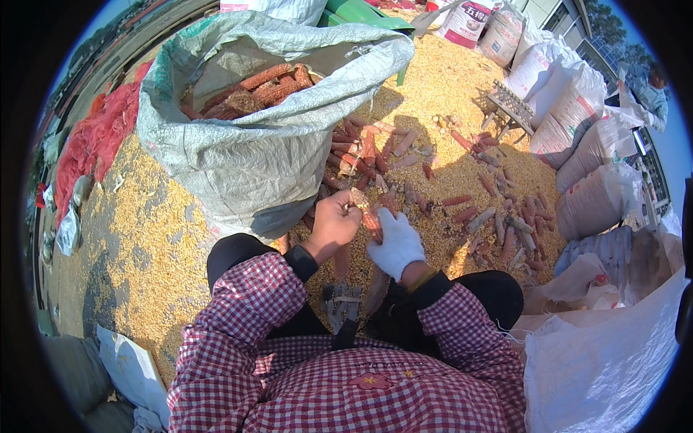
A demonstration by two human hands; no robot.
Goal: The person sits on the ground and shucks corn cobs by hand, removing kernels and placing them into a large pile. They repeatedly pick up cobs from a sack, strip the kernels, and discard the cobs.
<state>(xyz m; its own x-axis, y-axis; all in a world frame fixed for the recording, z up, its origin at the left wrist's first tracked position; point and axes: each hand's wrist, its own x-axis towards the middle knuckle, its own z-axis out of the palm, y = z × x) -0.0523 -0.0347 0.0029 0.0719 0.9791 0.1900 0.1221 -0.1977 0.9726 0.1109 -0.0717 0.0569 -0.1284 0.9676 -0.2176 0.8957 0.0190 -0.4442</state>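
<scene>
A reddish corn cob (367, 213), with a few pale kernels at its upper end, spans the gap between my hands. My bare left hand (334, 224) is curled with its thumb and fingers at that upper end. My right hand (398, 247), in a white knit glove, grips the lower end. Bare red cobs (361, 150) lie heaped just beyond my hands, on a spread of loose yellow kernels (439, 183). To the front left stands an open white woven sack (260, 162) with stripped cobs (270, 89) inside.
Filled woven sacks (582, 103) line the right side, near a small stool-like rack (510, 108). A green plastic object (368, 19) stands behind the open sack. Red netting (100, 132) lies at left. White sacking (601, 352) sits close at right. Another person (649, 94) is at far right.
</scene>
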